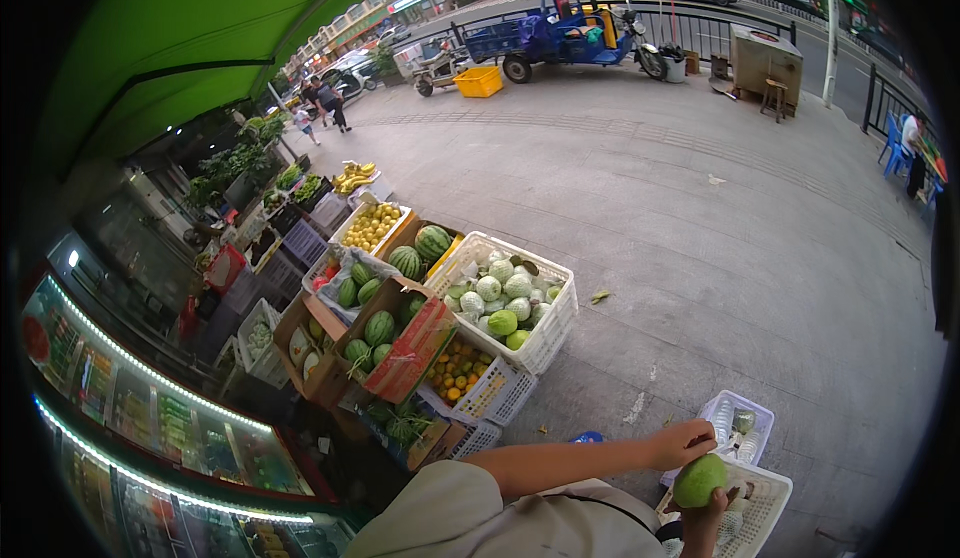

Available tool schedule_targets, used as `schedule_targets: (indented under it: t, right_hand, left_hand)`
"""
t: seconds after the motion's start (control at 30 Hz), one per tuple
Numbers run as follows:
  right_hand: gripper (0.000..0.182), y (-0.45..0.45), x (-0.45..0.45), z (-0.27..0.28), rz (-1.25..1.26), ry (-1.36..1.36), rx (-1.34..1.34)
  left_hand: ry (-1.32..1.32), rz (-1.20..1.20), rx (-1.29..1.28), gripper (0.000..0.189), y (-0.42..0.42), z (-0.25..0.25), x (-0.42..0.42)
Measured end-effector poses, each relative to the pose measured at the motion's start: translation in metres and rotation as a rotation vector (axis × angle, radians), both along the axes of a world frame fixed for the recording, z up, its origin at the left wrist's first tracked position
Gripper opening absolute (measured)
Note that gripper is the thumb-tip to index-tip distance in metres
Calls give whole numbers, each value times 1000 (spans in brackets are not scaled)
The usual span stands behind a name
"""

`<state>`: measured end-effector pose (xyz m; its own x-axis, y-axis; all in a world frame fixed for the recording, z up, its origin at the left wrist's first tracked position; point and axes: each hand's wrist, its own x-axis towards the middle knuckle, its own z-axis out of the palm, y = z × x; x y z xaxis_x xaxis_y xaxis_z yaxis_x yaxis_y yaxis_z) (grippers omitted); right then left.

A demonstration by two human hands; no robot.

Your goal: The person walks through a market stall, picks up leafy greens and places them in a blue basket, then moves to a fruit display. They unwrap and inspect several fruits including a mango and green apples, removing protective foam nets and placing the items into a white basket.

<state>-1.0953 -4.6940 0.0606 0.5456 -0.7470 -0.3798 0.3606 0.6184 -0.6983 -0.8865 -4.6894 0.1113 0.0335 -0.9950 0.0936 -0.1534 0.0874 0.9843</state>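
Observation:
My right hand (705, 519) grips a green guava (700, 481) from below, its thumb pressed against the side. My left hand (679, 444) reaches across from the left with curled fingers at the guava's top; whether they pinch anything is too small to tell. Under both hands stands a white plastic crate (776, 492) with foam-netted fruit (729, 528) inside, partly hidden by my hands. Just beyond it is a smaller pale lilac crate (766, 427) holding foam netting and a green fruit (744, 421).
A large white crate (559, 325) of netted guavas (517, 285) stands ahead to the left. Beside it are boxes of watermelons (380, 327) and a crate of orange citrus (455, 378). A lit display fridge (165, 415) lines the left. A blue cargo tricycle (555, 36) is parked beyond the paving (675, 205).

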Motion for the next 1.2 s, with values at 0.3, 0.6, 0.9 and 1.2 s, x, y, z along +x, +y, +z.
schedule_targets:
  t: [0.3, 0.6, 0.9, 1.2]
  right_hand:
    - [102, -28, 46, -6, 584, -289, 52]
    - [102, -32, 54, 30, 438, -130, -171]
    - [68, -13, 159, 19, 266, 248, -476]
    - [55, 50, 158, -79, 392, 1168, -354]
  left_hand:
    - [-158, 267, -69, 33, 43, -37, 46]
    - [-306, 380, 426, 54, 109, -69, 110]
    - [790, -8, 583, 77, 40, -55, 138]
    - [37, 745, 743, 84, 86, -209, 444]
